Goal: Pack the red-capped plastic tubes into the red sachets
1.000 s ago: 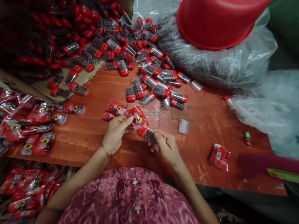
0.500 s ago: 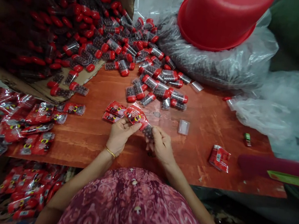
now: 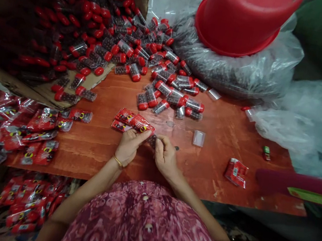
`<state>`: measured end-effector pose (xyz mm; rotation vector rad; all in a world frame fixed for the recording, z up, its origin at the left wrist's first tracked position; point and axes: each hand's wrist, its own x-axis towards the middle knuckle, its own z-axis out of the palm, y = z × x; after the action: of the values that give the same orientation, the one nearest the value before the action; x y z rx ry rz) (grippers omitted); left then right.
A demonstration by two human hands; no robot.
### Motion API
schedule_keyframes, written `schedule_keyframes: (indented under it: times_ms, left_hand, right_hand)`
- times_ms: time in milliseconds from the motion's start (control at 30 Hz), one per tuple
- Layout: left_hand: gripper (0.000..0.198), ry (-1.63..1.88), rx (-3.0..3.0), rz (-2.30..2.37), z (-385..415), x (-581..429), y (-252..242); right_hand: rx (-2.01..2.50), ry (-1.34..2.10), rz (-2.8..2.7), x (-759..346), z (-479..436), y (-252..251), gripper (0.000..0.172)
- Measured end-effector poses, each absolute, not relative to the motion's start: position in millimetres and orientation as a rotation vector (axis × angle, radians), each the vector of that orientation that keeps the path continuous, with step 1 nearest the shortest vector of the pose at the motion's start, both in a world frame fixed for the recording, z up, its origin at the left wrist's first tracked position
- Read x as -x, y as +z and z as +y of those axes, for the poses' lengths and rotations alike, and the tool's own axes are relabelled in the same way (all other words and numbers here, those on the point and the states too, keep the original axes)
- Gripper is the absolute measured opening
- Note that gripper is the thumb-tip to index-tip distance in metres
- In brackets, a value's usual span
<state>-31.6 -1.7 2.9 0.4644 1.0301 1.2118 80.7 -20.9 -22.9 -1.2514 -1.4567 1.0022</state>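
Observation:
My left hand (image 3: 127, 148) is closed on a red printed packet (image 3: 142, 123), thumb on top. My right hand (image 3: 166, 156) pinches the near end of a clear tube of dark beads (image 3: 151, 139), which meets the packet's lower end. Whether the tube sits inside the packet or under it, I cannot tell; fingers cover part of both. Just left of the held packet, more red packets (image 3: 120, 125) lie on the wooden tabletop (image 3: 93, 142). Beyond my hands lies a loose group of red-capped clear tubes with dark contents (image 3: 161, 106).
A cardboard box (image 3: 16, 87) spills red-capped tubes at the back left. Filled red packets (image 3: 41, 120) pile at the left edge. An upturned red tub (image 3: 240, 23) rests on a plastic sack (image 3: 228, 78). A small clear piece (image 3: 199, 138) and a red packet (image 3: 236, 172) lie rightward.
Both hands have shifted slightly left with the packet and the tube. The packet now lies flatter, over the packets beside it. A dark round spot shows beside my right hand.

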Motion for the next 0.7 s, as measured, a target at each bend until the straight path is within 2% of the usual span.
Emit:
schedule_keyframes:
  times_ms: [100, 267, 367, 567, 633, 700]
  left_hand:
    - [0.028, 1.252, -0.476, 0.989, -1.2, 31.5, -1.4]
    - [0.025, 1.239, -0.503, 0.953, 0.7, 42.1, 3.3]
    - [0.027, 1.251, -0.472, 0.945, -0.8, 42.9, 5.8]
    - [0.027, 1.177, -0.388, 0.925, -11.5, 39.6, 2.7]
    - [0.022, 1.205, -0.281, 0.980, -9.9, 59.4, 4.7]
    - [0.012, 1.321, -0.125, 1.068, -5.3, 92.4, 7.4]
  right_hand:
    - [1.248, 1.073, -1.384, -74.4, -19.2, -21.9, 0.027]
    - [1.115, 1.471, -1.167, -74.4, -16.8, -15.3, 0.031]
    - [1.071, 1.554, -1.110, -77.7, -14.9, -12.8, 0.035]
    - [1.173, 1.426, -1.211, -66.5, -0.3, -21.0, 0.039]
    - [1.252, 1.255, -1.417, -65.9, 12.4, -22.4, 0.038]
    - [1.402, 0.940, -1.651, -70.5, 30.8, -21.6, 0.037]
